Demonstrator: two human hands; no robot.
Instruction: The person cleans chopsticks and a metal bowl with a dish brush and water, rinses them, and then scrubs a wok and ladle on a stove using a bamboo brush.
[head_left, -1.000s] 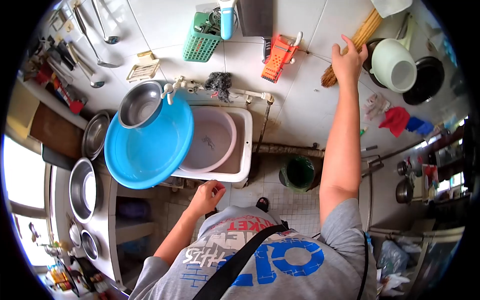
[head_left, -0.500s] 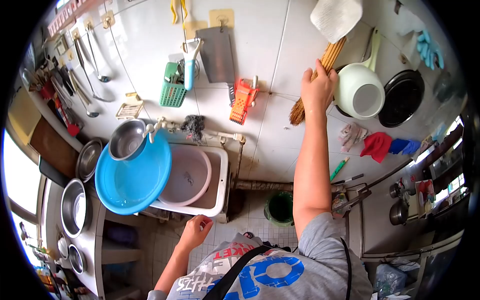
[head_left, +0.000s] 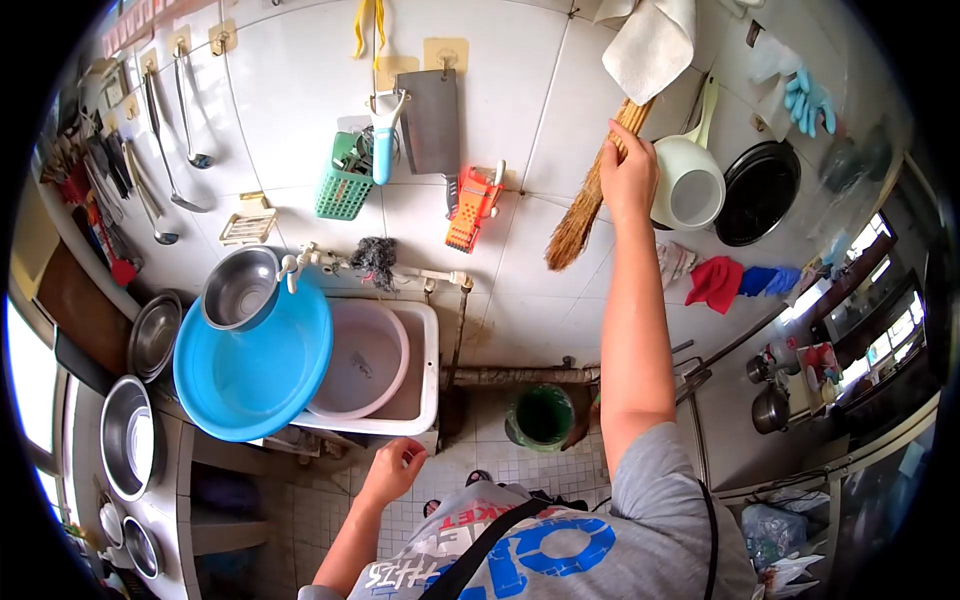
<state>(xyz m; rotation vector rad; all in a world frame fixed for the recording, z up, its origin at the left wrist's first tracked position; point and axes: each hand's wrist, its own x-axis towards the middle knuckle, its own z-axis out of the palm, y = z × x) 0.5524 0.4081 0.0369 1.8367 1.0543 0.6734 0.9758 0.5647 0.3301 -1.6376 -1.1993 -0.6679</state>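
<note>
My right hand (head_left: 630,182) reaches up to the tiled wall. Its fingers are closed around the upper part of a straw whisk brush (head_left: 588,205), which slants down to the left with its bristle end low. A white cloth (head_left: 652,50) covers the brush's top end. Just right of that hand hangs a pale green ladle-like dipper (head_left: 690,190), beside a black round lid or pan (head_left: 760,195). My left hand (head_left: 392,470) is low in front of the sink, fingers loosely curled in, nothing visible in it.
A blue basin (head_left: 255,370) with a metal bowl (head_left: 240,288) rests by the white sink (head_left: 425,370), near the tap (head_left: 300,262). A cleaver (head_left: 430,120), green basket (head_left: 343,190) and orange grater (head_left: 475,210) hang on the wall. A green bucket (head_left: 540,418) stands on the floor.
The view has shifted, so the wall items sit further left. My right hand now lies more to the brush's right side, and more of the bristles show. My left hand keeps its curled pose.
</note>
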